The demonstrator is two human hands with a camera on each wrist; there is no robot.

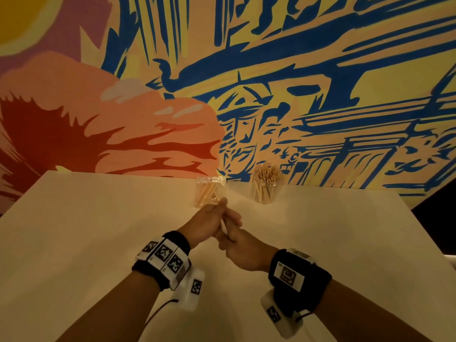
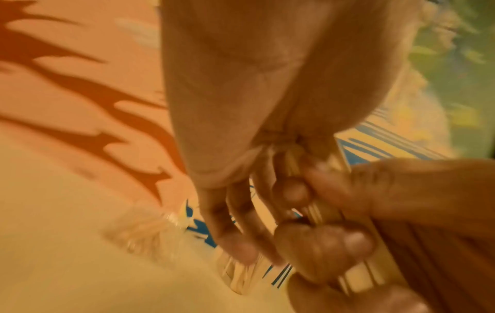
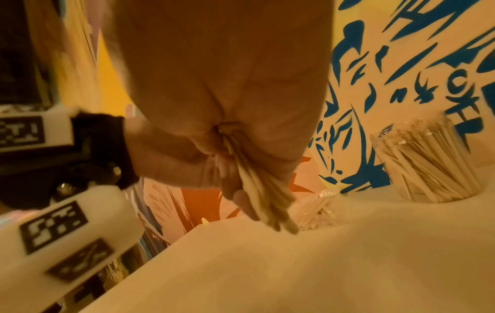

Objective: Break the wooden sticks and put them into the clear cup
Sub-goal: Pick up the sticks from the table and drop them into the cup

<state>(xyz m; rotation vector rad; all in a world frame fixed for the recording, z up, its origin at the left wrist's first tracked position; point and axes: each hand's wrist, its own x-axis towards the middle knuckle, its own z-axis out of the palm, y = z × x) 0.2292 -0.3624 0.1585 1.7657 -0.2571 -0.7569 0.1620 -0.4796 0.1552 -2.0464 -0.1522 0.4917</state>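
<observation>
Both hands meet above the middle of the white table [image 1: 98, 243]. My left hand [image 1: 207, 222] and my right hand [image 1: 237, 243] each grip the same small bundle of thin wooden sticks [image 1: 223, 225], with fingers curled round it. In the right wrist view the bundle of sticks [image 3: 267, 201] pokes out below my right hand [image 3: 227, 95], pointing down at the table. The left wrist view is blurred and shows fingers of both hands round the sticks [image 2: 358, 275]. The clear cup [image 1: 209, 191], holding short stick pieces, stands just beyond the hands.
A clear round jar [image 1: 266, 185] full of whole sticks stands to the right of the cup, near the table's far edge. A painted wall [image 1: 296, 70] rises directly behind the table. The table's right edge [image 1: 419, 218] drops off into the dark.
</observation>
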